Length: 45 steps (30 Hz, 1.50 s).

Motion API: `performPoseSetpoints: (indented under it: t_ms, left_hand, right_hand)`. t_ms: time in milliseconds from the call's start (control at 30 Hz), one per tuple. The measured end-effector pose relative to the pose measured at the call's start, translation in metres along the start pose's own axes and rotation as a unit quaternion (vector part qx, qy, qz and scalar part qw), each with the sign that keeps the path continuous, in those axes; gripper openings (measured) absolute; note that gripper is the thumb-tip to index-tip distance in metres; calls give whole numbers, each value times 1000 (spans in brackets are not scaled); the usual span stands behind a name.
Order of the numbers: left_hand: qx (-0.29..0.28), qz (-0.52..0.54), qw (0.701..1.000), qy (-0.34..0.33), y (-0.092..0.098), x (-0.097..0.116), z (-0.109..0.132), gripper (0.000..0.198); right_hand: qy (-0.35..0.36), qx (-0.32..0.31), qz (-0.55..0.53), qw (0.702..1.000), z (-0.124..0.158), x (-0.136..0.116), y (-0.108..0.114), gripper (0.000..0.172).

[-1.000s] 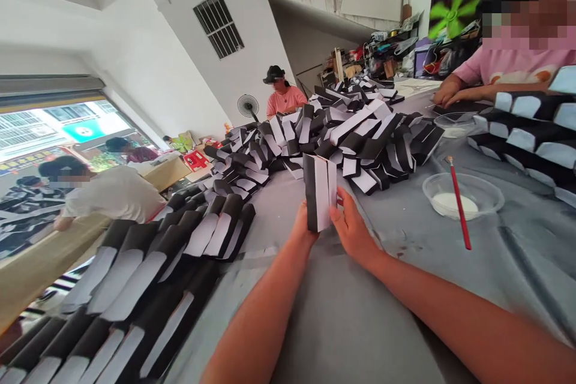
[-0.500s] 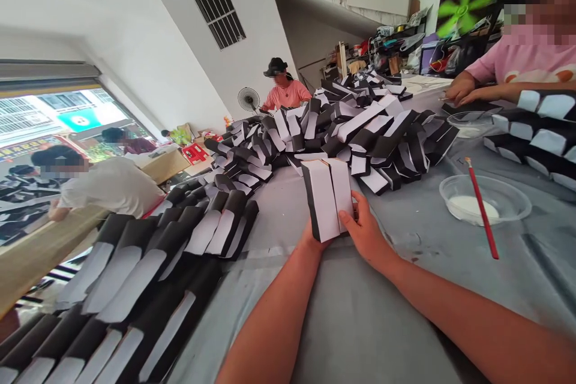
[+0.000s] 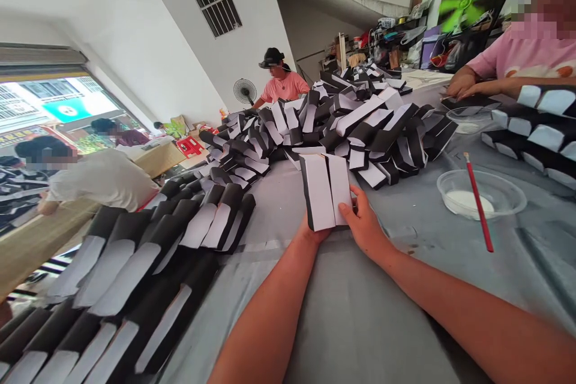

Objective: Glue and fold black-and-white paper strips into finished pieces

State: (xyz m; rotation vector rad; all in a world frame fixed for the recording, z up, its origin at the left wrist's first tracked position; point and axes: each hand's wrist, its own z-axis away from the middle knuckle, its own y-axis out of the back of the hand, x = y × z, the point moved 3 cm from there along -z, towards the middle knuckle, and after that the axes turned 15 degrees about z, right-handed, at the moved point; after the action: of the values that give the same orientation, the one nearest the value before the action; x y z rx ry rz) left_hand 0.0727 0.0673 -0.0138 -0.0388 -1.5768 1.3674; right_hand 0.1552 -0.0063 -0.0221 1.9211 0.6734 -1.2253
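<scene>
1. Left forearm (image 3: 270,306): bare, slim at the wrist (image 3: 306,249), smoothly broadening away from it.
2. Right forearm (image 3: 459,297): bare too, similarly tapered, its thicker end slightly blurred.
3. Left hand (image 3: 317,233): ungloved, mostly hidden.
4. Right hand (image 3: 366,227): ungloved, the thumb (image 3: 345,212) round-tipped.

Left hand (image 3: 318,232) — fingers largely behind the black-and-white box (image 3: 318,192); lower-left stack (image 3: 58,331) — partly beyond the edge

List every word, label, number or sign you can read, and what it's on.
Nothing is legible.
Blue sign outside: pale mark, too small to read.
Banner at far left: yellowish lettering, too blurred.
Held black-and-white piece: no lettering on visible faces.
</scene>
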Motion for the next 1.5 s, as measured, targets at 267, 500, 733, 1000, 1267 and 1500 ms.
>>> performPoseSetpoints:
  t_ms: [267, 500, 733, 1000, 1267, 1500]
  left_hand:
    - [-5, -18, 1000, 8, 0, 0, -1, 25]
    - [-16, -20, 1000, 8, -1, 2, -1, 24]
    - [-28, -15, 999, 22, 0, 1, -4, 28]
    - [-37, 3, 998, 44, -2, 2, -2, 25]
    - [-41, 1, 998, 48, 0, 3, -2, 27]
    - [-37, -2, 998, 44, -4, 3, 0, 27]
  right_hand:
    - [30, 22, 29, 999, 0, 0, 1, 48]
    - [23, 25, 27, 999, 1, -3, 2, 49]
    - [5, 8, 23, 1000, 1, -4, 3, 53]
    - [-22, -5, 17, 1000, 2, -5, 4, 55]
    - [-18, -3, 12, 1000, 2, -5, 4, 56]
    - [-18, -2, 16, 1000, 2, -6, 4, 55]
